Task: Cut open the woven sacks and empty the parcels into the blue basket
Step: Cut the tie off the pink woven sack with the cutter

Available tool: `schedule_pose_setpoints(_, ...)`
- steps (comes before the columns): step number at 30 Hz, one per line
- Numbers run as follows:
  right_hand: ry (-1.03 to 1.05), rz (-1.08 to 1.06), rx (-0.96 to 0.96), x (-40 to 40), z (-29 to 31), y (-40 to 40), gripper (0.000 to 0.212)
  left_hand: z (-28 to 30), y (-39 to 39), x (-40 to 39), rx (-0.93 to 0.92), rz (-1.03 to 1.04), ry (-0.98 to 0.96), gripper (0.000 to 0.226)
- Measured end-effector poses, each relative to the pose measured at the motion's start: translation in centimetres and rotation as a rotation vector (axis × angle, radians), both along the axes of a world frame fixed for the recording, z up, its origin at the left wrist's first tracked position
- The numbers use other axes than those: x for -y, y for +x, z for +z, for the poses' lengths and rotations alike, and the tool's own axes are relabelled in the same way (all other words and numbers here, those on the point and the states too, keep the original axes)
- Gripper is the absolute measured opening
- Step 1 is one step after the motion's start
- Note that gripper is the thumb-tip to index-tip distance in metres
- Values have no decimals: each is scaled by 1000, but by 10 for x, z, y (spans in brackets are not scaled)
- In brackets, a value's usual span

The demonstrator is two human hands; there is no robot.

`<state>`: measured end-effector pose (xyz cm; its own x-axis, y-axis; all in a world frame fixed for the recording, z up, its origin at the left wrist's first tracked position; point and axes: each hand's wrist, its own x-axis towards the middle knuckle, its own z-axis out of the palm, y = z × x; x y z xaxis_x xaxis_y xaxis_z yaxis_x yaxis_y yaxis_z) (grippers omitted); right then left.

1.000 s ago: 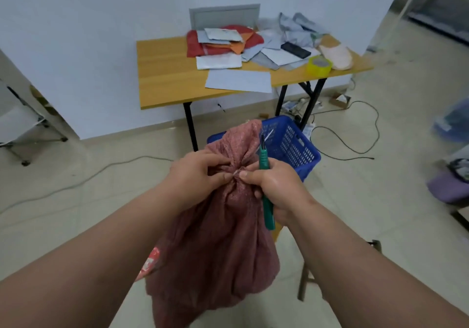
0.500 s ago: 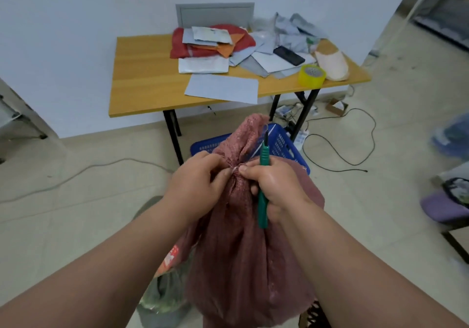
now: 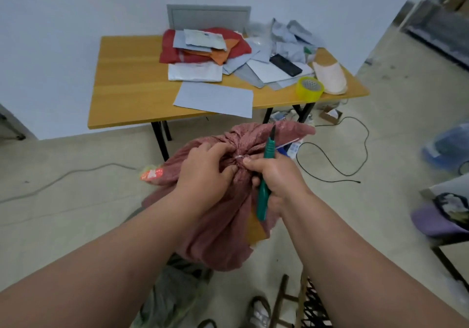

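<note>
A dull red woven sack (image 3: 223,231) hangs in front of me, its neck bunched and bound by a white tie (image 3: 239,157). My left hand (image 3: 205,172) grips the gathered neck just left of the tie. My right hand (image 3: 274,175) holds a green-handled cutter (image 3: 265,175), blade up, and pinches the sack at the tie with thumb and forefinger. The sack's loose top flops to the right. The blue basket is hidden behind the sack; only a sliver of blue (image 3: 283,152) shows beside the cutter.
A wooden table (image 3: 127,78) stands ahead with parcels, a red sack, a phone and yellow tape (image 3: 309,89). Cables cross the floor. A greenish bag (image 3: 175,294) lies below the sack. A stool frame (image 3: 299,302) and purple seat (image 3: 436,221) sit to the right.
The sack has swung up and tilted, its top flopping to the right and covering the basket. Both hands stay on the tied neck, and the view has shifted down.
</note>
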<state>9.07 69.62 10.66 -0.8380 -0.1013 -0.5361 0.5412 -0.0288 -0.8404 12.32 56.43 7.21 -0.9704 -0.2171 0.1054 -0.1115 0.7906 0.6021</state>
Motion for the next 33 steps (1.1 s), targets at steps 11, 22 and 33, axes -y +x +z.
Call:
schedule_pose_setpoints(11, 27, 74, 21, -9, -4, -50, 14, 4, -41, -8, 205, -5, 156, 45)
schedule_pose_setpoints(22, 123, 410, 95, -112, -55, -108, 15, -30, -77, -113, 381, 233, 257, 26)
schedule_pose_setpoints(33, 311, 653, 15, -183, -126, -88, 9, -86, -48, -176, 633, 162, 174, 41)
